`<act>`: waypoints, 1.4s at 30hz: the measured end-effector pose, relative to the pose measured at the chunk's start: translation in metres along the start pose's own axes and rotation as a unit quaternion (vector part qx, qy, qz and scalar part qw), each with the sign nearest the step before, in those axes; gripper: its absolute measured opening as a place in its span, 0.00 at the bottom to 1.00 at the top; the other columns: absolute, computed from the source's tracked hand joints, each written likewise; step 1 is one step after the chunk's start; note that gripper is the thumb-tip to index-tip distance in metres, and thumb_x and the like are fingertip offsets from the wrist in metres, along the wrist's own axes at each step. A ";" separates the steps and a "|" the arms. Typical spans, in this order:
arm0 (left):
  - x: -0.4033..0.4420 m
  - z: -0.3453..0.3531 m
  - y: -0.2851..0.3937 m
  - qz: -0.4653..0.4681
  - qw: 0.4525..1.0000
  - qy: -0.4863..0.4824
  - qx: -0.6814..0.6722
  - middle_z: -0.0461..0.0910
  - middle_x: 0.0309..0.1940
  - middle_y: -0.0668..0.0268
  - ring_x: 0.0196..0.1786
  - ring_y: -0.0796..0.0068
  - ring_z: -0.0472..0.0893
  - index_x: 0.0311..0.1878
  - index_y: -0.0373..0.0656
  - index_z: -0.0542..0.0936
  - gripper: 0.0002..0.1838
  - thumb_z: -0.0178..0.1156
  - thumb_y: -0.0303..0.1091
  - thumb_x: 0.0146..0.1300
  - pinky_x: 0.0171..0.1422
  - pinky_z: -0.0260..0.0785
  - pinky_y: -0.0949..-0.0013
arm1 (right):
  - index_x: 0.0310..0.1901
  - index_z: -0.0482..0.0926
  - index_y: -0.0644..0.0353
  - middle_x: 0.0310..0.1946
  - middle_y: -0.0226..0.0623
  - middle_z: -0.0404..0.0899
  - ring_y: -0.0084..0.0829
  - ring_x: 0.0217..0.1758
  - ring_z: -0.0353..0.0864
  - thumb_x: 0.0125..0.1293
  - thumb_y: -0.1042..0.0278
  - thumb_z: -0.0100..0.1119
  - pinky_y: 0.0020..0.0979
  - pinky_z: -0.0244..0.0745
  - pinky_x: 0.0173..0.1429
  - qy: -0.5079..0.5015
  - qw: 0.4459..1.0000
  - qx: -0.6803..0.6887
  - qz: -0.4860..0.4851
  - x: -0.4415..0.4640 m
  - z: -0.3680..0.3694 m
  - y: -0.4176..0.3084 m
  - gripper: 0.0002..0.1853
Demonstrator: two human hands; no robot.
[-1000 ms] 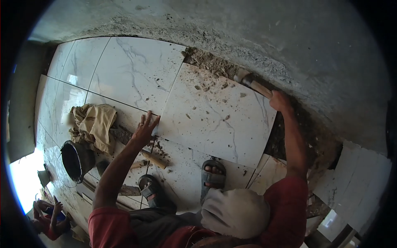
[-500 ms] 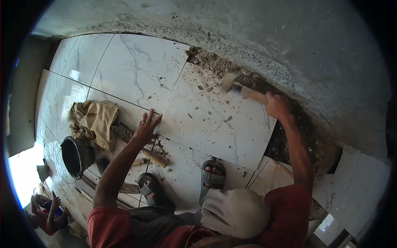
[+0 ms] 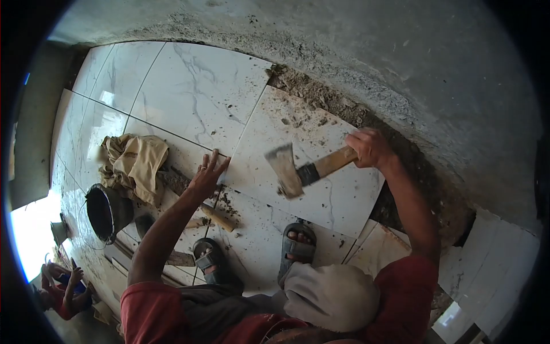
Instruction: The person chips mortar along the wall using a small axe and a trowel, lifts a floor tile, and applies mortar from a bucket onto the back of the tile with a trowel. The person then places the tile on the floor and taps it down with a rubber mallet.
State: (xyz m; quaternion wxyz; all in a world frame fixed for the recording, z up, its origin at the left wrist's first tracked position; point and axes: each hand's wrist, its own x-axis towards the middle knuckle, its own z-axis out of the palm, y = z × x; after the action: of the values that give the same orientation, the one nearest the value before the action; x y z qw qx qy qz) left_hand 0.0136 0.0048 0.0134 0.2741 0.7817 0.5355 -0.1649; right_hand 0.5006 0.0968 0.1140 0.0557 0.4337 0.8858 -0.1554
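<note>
My right hand [image 3: 369,149] is wrapped round the wooden handle of a hatchet [image 3: 328,163]. Its dusty metal head, flared at one end and blunt at the other, is over a large white marbled floor tile [image 3: 344,198]. Soil crumbs and small chips lie scattered on that tile. My left hand [image 3: 208,175] rests with fingers spread at the tile's left corner, by the joint with the neighbouring tiles. Close to the left wrist lies a trowel, its wooden handle [image 3: 218,218] showing; the forearm covers part of it.
Along the rough grey wall [image 3: 435,86] runs a strip of bare soil [image 3: 326,94] beside the tile. A beige cloth [image 3: 134,163] and a black bucket [image 3: 107,213] stand at the left. My sandalled feet are near the tile's lower edge. Another person [image 3: 66,289] is at lower left.
My right hand has brought the hatchet from near the soil strip down and left over the tile's middle. The left hand keeps its place at the corner; the whole view has shifted slightly.
</note>
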 end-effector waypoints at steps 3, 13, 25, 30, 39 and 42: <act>-0.006 0.004 -0.002 0.010 1.000 0.000 -0.015 0.35 0.76 0.48 0.74 0.32 0.46 0.75 0.63 0.48 0.55 0.70 0.25 0.49 0.70 0.56 0.38 | 0.39 0.78 0.61 0.34 0.49 0.82 0.50 0.41 0.83 0.55 0.71 0.54 0.48 0.77 0.44 -0.007 0.992 -0.018 0.123 0.001 0.017 0.045 0.10; -0.001 0.000 -0.002 0.015 1.000 0.005 -0.010 0.34 0.76 0.49 0.73 0.31 0.46 0.75 0.64 0.47 0.56 0.71 0.24 0.47 0.69 0.58 0.37 | 0.34 0.76 0.55 0.29 0.42 0.81 0.48 0.35 0.82 0.54 0.71 0.54 0.47 0.77 0.40 0.078 0.995 -0.007 -0.054 0.019 0.024 0.011 0.05; -0.003 0.007 -0.004 0.022 1.000 0.013 -0.008 0.34 0.75 0.48 0.73 0.30 0.47 0.75 0.64 0.48 0.55 0.70 0.25 0.49 0.69 0.58 0.37 | 0.39 0.75 0.59 0.38 0.47 0.82 0.51 0.45 0.82 0.55 0.72 0.54 0.49 0.77 0.46 -0.031 0.980 0.062 0.186 0.037 0.009 0.008 0.09; -0.005 0.000 0.002 0.003 1.000 -0.008 -0.004 0.34 0.76 0.48 0.73 0.30 0.48 0.75 0.63 0.49 0.54 0.70 0.25 0.49 0.70 0.57 0.38 | 0.46 0.76 0.58 0.40 0.51 0.81 0.52 0.47 0.80 0.51 0.74 0.54 0.47 0.76 0.48 -0.074 0.944 0.001 0.321 0.045 0.000 -0.011 0.17; -0.002 -0.001 -0.003 0.017 1.000 0.020 -0.010 0.35 0.75 0.48 0.73 0.32 0.47 0.75 0.62 0.49 0.54 0.70 0.24 0.49 0.71 0.55 0.38 | 0.45 0.77 0.61 0.39 0.52 0.82 0.52 0.45 0.81 0.55 0.72 0.54 0.49 0.75 0.49 -0.033 0.946 0.012 0.321 0.066 0.016 0.014 0.14; 0.000 0.000 -0.001 0.009 1.000 0.015 -0.009 0.35 0.76 0.48 0.73 0.32 0.47 0.75 0.62 0.49 0.54 0.70 0.25 0.49 0.70 0.56 0.38 | 0.47 0.77 0.61 0.40 0.52 0.82 0.52 0.46 0.81 0.56 0.72 0.54 0.50 0.75 0.49 -0.037 0.972 -0.019 0.233 0.058 0.011 0.008 0.16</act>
State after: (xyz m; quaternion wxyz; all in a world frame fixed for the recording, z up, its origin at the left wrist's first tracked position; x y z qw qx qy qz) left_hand 0.0131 0.0046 0.0129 0.2745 0.7862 0.5343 -0.1454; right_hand 0.4705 0.1417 0.0878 0.1312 0.6208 0.7607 -0.1368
